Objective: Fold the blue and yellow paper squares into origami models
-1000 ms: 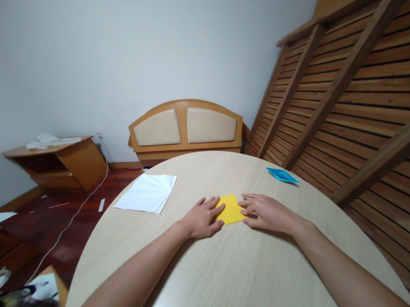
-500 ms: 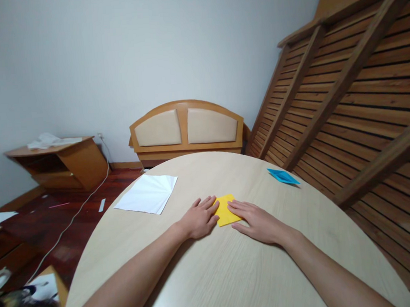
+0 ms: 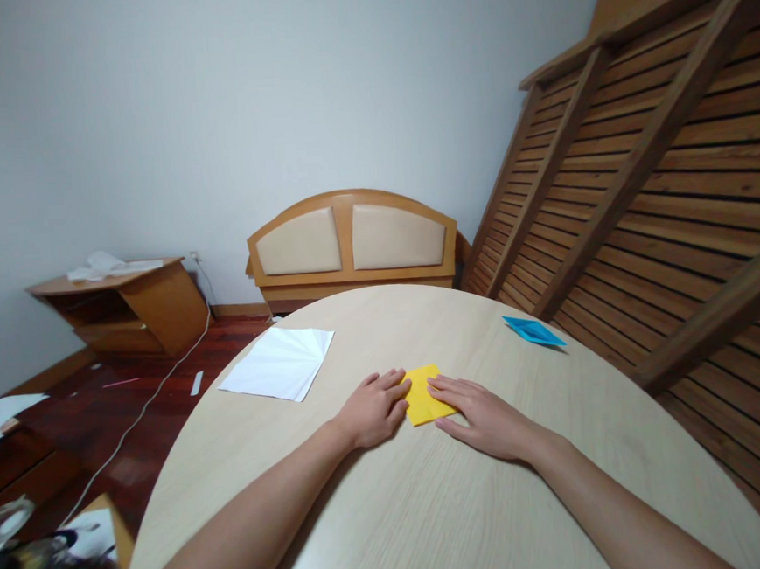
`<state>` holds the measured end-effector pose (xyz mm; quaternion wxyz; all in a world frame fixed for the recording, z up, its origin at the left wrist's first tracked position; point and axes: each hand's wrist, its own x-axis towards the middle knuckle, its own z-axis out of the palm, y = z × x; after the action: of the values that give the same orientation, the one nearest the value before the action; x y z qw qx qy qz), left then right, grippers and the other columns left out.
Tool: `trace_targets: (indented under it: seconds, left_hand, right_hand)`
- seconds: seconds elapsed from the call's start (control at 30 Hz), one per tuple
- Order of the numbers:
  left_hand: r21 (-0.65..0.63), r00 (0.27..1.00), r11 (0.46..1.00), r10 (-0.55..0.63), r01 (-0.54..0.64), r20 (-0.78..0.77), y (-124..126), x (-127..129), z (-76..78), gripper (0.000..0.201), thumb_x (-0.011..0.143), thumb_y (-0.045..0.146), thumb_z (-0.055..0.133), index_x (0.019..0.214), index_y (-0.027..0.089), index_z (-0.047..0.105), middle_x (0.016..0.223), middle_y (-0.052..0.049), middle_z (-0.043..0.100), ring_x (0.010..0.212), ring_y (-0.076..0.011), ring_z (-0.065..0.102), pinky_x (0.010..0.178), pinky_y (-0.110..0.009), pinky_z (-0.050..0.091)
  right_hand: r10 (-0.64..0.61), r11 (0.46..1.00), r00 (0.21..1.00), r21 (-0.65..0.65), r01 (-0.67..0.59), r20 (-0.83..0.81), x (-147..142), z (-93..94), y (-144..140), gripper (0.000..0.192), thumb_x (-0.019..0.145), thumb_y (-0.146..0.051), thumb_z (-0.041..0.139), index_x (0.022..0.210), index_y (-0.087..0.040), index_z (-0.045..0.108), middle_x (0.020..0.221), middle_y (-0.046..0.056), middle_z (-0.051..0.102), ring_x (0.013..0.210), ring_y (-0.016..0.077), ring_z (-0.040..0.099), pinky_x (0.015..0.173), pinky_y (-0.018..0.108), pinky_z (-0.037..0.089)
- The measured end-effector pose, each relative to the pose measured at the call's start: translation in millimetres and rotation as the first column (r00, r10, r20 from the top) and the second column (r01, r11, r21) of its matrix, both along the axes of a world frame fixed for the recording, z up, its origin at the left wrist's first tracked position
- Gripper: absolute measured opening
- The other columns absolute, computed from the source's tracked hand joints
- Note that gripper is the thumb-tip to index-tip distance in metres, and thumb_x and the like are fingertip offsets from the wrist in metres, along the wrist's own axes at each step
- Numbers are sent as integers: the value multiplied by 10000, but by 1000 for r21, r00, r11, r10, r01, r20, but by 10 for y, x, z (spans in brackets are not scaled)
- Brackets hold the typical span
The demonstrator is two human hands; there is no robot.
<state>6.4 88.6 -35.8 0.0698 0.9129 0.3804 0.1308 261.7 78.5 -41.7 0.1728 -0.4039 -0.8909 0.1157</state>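
A small folded yellow paper (image 3: pixel 423 397) lies flat on the round wooden table (image 3: pixel 399 528). At its left edge rests my left hand (image 3: pixel 377 409), palm down with the fingers stretched and their tips touching the paper. My right hand (image 3: pixel 475 408) lies over the paper's right side, fingers extended flat on it and the thumb near the front right corner. Both hands are open and grip nothing. The parts of the paper beneath the fingers are hidden.
White creased paper sheets (image 3: pixel 279 364) lie at the table's back left. A blue folded paper boat shape (image 3: pixel 534 331) sits at the back right. Slatted wooden panels (image 3: pixel 661 175) lean on the right, and a headboard (image 3: pixel 353 238) stands behind the table.
The whole view has shifted slightly, with everything a little farther right and lower. Both hands stay on the yellow paper, and slightly more of its surface shows between them.
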Motion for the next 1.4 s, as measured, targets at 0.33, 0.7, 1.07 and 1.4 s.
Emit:
trace_targets:
  seconds: [0.33, 0.7, 1.07, 1.4]
  left_hand:
    - [-5, 975, 983, -183, 186, 126, 16, -26, 41, 385, 915, 217, 486, 1273, 173, 622, 1409, -117, 562, 1334, -222, 501, 1141, -384, 377]
    - [-40, 956, 973, -217, 228, 197, 68, -32, 60, 313, 897, 301, 577, 1158, 169, 689, 1325, -114, 633, 1258, -225, 575, 1134, -391, 395]
    - [-6, 941, 954, -293, 298, 171, 84, -20, 62, 293, 939, 296, 537, 1158, 176, 691, 1276, -106, 667, 1264, -219, 570, 1160, -381, 358]
    - [70, 935, 959, -282, 274, 213, 102, 34, 6, 227, 976, 235, 463, 1035, 184, 676, 1188, -82, 708, 1152, -177, 640, 1108, -343, 420]
  right_hand:
    - [-23, 999, 998, -33, 21, -55, 2, -1, 2, 533, 927, -497, 555, 1380, -214, 566, 1461, 100, 527, 1388, 282, 431, 1158, 488, 332]
    - [8, 1000, 1000, 0, -8, 2, -35, 58, 2, 465, 952, -507, 522, 1309, -224, 617, 1448, 87, 543, 1388, 271, 428, 1162, 468, 328]
    - [34, 999, 999, 18, -34, 28, -51, 65, 49, 356, 1024, -380, 406, 1206, -240, 677, 1384, 59, 608, 1357, 258, 475, 1149, 472, 350]
    - [79, 996, 995, 41, -77, -64, -84, 94, 11, 408, 933, -403, 590, 1293, -210, 604, 1335, 83, 637, 1283, 257, 532, 1118, 450, 381]
